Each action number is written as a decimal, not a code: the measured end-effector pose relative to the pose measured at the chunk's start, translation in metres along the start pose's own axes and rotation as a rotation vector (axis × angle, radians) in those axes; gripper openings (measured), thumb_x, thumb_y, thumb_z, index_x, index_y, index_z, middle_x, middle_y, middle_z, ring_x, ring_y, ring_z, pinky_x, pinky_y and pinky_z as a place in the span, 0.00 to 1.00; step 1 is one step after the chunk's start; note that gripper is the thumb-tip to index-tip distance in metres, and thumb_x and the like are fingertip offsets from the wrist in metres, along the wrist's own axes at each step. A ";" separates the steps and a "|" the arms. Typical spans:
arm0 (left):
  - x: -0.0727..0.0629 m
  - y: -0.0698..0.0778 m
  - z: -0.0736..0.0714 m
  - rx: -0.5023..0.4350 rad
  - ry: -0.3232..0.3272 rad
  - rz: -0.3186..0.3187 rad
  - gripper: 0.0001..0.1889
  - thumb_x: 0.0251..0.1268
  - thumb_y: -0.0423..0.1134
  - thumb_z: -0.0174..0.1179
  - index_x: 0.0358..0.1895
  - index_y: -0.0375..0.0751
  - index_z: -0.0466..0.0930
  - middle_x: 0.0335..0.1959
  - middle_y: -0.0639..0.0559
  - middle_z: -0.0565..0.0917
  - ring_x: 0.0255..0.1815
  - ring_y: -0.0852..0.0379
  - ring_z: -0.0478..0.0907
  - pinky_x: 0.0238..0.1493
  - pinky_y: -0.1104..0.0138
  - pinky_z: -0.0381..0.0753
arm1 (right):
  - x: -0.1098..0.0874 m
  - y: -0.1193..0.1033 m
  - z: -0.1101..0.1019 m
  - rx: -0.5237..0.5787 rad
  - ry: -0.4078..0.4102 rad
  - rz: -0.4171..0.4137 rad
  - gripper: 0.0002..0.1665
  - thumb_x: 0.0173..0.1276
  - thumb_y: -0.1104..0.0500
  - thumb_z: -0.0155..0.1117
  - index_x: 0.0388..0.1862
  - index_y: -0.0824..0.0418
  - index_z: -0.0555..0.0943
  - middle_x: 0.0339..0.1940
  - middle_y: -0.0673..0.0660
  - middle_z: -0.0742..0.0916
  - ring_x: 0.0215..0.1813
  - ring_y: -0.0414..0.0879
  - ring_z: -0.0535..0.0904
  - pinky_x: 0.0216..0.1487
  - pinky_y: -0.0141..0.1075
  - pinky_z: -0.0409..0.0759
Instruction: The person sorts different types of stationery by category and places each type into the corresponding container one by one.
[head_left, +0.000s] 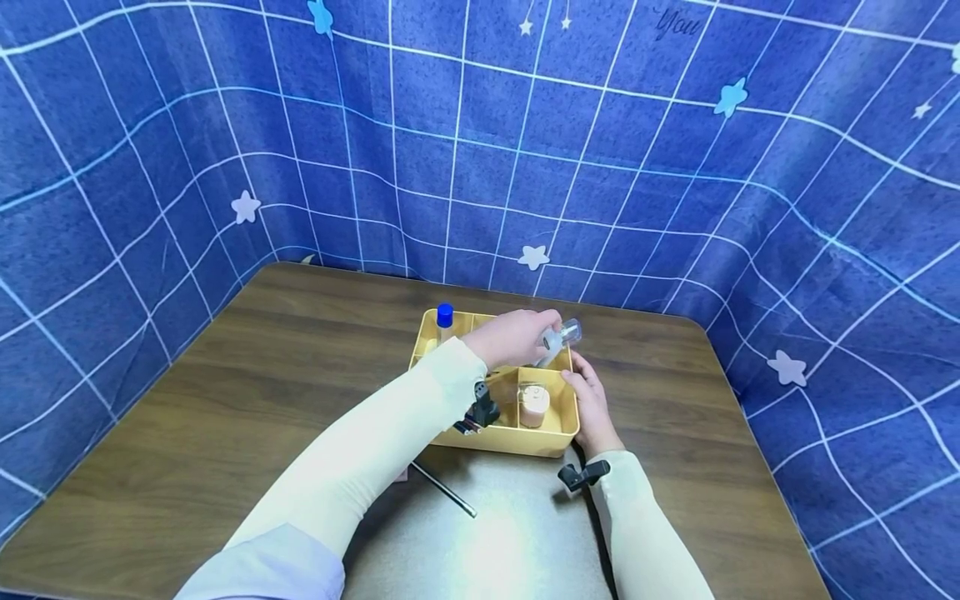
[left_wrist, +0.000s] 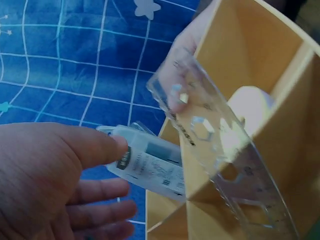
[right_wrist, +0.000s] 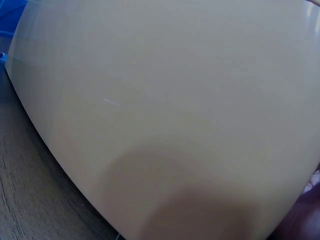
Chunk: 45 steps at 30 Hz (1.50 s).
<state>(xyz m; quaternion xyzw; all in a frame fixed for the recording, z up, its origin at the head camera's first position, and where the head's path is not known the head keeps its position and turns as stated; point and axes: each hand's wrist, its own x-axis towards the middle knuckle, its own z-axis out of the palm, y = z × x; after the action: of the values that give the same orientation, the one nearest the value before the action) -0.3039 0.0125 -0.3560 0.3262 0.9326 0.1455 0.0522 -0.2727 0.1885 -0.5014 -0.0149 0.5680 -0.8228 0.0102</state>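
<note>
Wooden table [head_left: 247, 392]: left hand [head_left: 513, 337] gripping clear bottle [head_left: 558, 340], right hand [head_left: 592, 408] clasping yellow organizer [head_left: 558, 437].

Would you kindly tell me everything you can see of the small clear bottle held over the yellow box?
The small bottle looks like clear plastic, with a transparent cap at its far end and a white label printed with dark text and a dark band. The left hand pinches it between thumb and fingers, tilted nearly on its side above the far right part of the yellow box. In the left wrist view it lies against the box's rim, beside a clear ruler. Its contents cannot be told.
</note>
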 end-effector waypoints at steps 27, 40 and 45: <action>-0.043 -0.034 -0.066 -0.148 0.069 -0.051 0.15 0.77 0.38 0.47 0.60 0.47 0.78 0.53 0.51 0.83 0.46 0.57 0.79 0.52 0.61 0.77 | -0.001 0.003 -0.002 -0.043 -0.019 -0.026 0.24 0.75 0.61 0.52 0.69 0.59 0.68 0.56 0.53 0.78 0.53 0.42 0.78 0.56 0.34 0.78; -0.108 -0.095 -0.087 -0.207 0.196 -0.233 0.07 0.70 0.36 0.52 0.44 0.43 0.79 0.44 0.48 0.83 0.41 0.49 0.75 0.48 0.55 0.75 | -0.004 -0.002 0.001 -0.023 -0.003 0.008 0.26 0.76 0.62 0.50 0.72 0.59 0.65 0.59 0.55 0.76 0.56 0.44 0.77 0.57 0.35 0.77; -0.125 -0.129 -0.058 -0.187 0.116 -0.320 0.07 0.64 0.33 0.54 0.42 0.39 0.80 0.41 0.46 0.82 0.43 0.48 0.75 0.51 0.53 0.75 | -0.004 0.000 0.002 -0.027 -0.005 0.010 0.26 0.76 0.62 0.50 0.71 0.59 0.65 0.58 0.55 0.76 0.55 0.44 0.77 0.57 0.35 0.77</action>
<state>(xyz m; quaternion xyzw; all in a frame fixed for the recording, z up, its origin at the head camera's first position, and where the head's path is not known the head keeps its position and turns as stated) -0.2937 -0.1755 -0.3403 0.1584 0.9564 0.2400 0.0509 -0.2688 0.1870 -0.5014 -0.0145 0.5791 -0.8150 0.0156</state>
